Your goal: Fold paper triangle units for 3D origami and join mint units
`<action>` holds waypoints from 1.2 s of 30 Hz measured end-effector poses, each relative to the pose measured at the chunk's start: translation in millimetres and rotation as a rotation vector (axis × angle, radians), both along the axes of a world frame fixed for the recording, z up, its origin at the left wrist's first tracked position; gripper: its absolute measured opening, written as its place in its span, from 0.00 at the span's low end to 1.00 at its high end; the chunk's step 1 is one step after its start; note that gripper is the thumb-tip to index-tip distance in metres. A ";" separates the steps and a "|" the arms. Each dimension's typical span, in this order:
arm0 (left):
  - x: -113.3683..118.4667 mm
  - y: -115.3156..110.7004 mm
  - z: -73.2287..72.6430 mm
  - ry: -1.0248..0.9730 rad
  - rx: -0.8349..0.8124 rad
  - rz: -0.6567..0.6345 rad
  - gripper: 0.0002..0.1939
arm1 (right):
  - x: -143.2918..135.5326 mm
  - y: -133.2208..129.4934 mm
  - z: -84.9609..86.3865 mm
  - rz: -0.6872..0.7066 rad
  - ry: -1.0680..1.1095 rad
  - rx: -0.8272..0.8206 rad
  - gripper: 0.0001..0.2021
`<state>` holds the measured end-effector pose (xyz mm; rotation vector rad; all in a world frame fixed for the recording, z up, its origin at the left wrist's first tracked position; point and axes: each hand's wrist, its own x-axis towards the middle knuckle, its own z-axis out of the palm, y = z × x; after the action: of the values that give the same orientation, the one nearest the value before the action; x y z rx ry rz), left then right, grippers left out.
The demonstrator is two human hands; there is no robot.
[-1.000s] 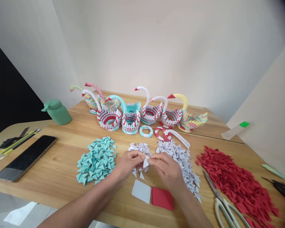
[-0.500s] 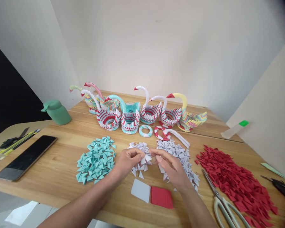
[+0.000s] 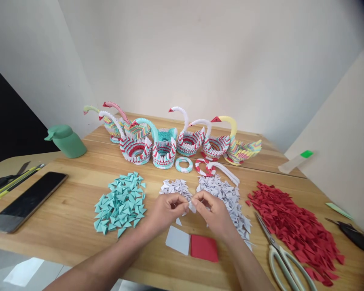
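Observation:
My left hand (image 3: 171,208) and my right hand (image 3: 209,206) meet over the middle of the table, both closed in a pinch on one small white paper piece (image 3: 192,207). Fingers hide part of that piece. Just beyond my hands lie a small heap of folded white paper triangles (image 3: 175,186) and a larger white heap (image 3: 221,190). Nearer to me, a white paper stack (image 3: 178,240) rests beside a red paper stack (image 3: 204,247).
Teal triangles (image 3: 121,202) are heaped left, red triangles (image 3: 294,226) right, beside scissors (image 3: 276,244). Several paper swans (image 3: 164,155) stand behind two paper rings (image 3: 184,165) and a white curved neck (image 3: 226,171). A phone (image 3: 27,202) and green jug (image 3: 67,141) are left.
My right hand has closed its fingers onto the white paper piece, beside my left hand's pinch. The hands have come together, and the whole view has shifted slightly.

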<state>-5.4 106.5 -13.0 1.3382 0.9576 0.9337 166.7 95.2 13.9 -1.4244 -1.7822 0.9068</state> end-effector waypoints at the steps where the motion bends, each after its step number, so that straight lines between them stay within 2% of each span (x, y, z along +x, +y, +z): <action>1: -0.1 -0.7 0.4 0.024 0.013 -0.005 0.07 | -0.3 -0.5 0.1 0.003 -0.013 0.024 0.10; 5: -1.1 -1.9 4.2 0.117 0.054 -0.069 0.06 | -2.0 -1.8 -3.0 0.018 -0.054 0.099 0.09; 8: -1.6 -1.2 5.6 0.154 0.064 -0.068 0.07 | -0.6 -1.6 -4.3 0.024 -0.019 0.094 0.11; 13: -2.1 1.7 1.5 0.154 0.063 -0.028 0.09 | 4.0 -0.5 -1.1 -0.018 0.106 0.038 0.15; 18: -2.4 3.2 -2.2 0.130 0.061 -0.037 0.10 | 1.9 0.6 -3.3 -0.030 0.033 0.010 0.10; 29: -2.1 0.4 4.9 0.157 0.059 -0.047 0.11 | -0.5 0.5 -1.9 -0.067 0.111 -0.028 0.10; 36: -1.2 0.3 6.6 0.088 0.044 -0.039 0.10 | 0.3 3.1 -7.4 -0.041 0.215 -0.055 0.10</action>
<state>-6.6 106.9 -6.4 1.4395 0.9791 0.8767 167.0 98.3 6.5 -1.3383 -1.5747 1.0525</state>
